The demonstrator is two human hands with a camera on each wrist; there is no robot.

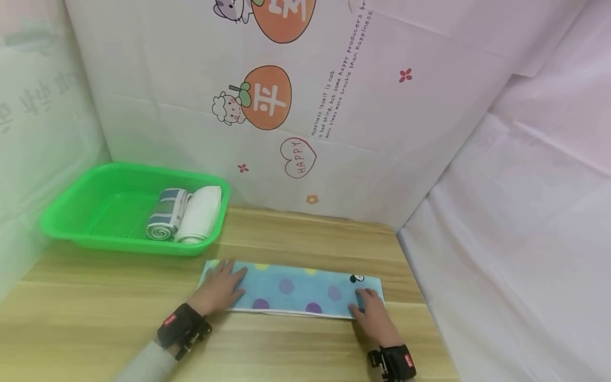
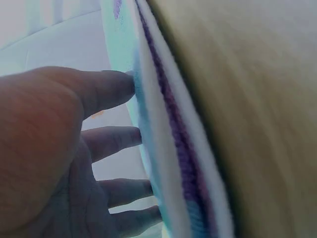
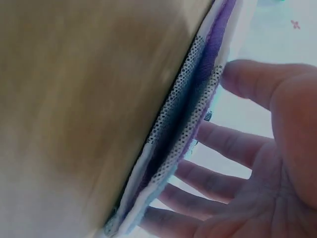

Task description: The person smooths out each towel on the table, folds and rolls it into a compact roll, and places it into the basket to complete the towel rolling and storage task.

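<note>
Wooden table [image 1: 296, 345] | folded towel [image 1: 296, 289] (dotted blue) | hands flat, spread: left hand [image 1: 220, 286], right hand [image 1: 374, 315] on ends

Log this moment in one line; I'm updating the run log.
left hand: flat on folded blue dotted towel | right hand: flat on towel | green plastic basket: two rolled towels
</note>
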